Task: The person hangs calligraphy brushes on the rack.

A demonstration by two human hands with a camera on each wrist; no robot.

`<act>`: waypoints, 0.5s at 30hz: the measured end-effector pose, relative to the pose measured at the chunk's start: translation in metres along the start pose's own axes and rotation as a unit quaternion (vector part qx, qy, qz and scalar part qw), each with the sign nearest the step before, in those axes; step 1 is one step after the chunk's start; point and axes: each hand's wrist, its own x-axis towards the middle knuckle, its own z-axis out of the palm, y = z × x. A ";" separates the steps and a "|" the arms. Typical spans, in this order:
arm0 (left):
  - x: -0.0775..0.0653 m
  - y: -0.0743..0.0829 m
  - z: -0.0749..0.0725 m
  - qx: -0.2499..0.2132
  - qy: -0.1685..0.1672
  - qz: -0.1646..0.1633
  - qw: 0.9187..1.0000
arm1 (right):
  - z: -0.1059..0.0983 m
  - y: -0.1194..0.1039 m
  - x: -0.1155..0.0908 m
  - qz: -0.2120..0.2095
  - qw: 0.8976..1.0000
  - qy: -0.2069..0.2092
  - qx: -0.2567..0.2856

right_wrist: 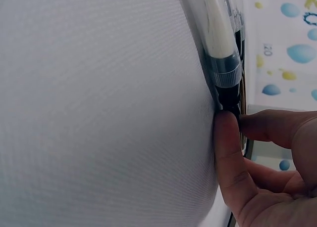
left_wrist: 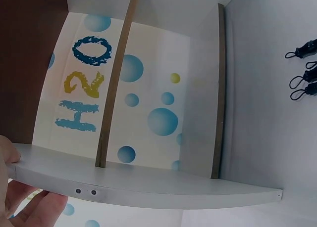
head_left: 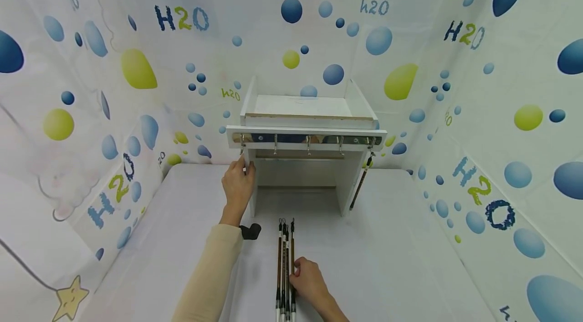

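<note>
My left hand [head_left: 238, 185] grips the front edge of the left side panel [left_wrist: 163, 186] of a white wooden shelf [head_left: 300, 131]. In the left wrist view the thumb lies on the panel's inner side and the fingers on its outer side. Low in the head view, my right hand [head_left: 311, 281] pinches the rightmost writing brush [head_left: 292, 246] between thumb and finger. That brush has white bristles under a clear cap [right_wrist: 220, 34] in the right wrist view. Beside it several more brushes [head_left: 282, 261] lie in a bundle, loops toward the shelf.
A metal rail with several hooks [head_left: 308, 146] runs across the shelf's front. One brush [head_left: 360, 188] hangs from the right end hook. A small black object [head_left: 250, 232] shows by the left wrist. White cloth [head_left: 391, 261] covers the table, and a bubble-print curtain [head_left: 319, 33] surrounds it.
</note>
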 end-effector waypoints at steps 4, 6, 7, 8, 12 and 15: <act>0.001 0.000 -0.001 0.000 0.000 0.001 1.000 | -0.001 -0.002 0.000 0.001 1.000 -0.001 0.000; 0.001 0.001 -0.001 -0.001 0.002 0.002 1.000 | -0.001 -0.004 0.000 0.004 1.000 -0.004 0.005; 0.000 0.001 -0.001 -0.002 0.002 0.003 1.000 | -0.002 -0.004 -0.001 0.005 1.000 -0.006 0.006; 0.000 0.001 -0.002 -0.002 0.003 0.004 1.000 | -0.001 -0.004 -0.001 0.009 1.000 -0.008 0.010; 0.000 0.001 -0.002 -0.002 0.007 0.009 1.000 | -0.001 -0.005 -0.003 0.029 0.999 -0.017 0.029; 0.000 0.001 -0.002 -0.001 0.008 0.012 1.000 | -0.001 -0.004 -0.003 0.040 0.998 -0.020 0.038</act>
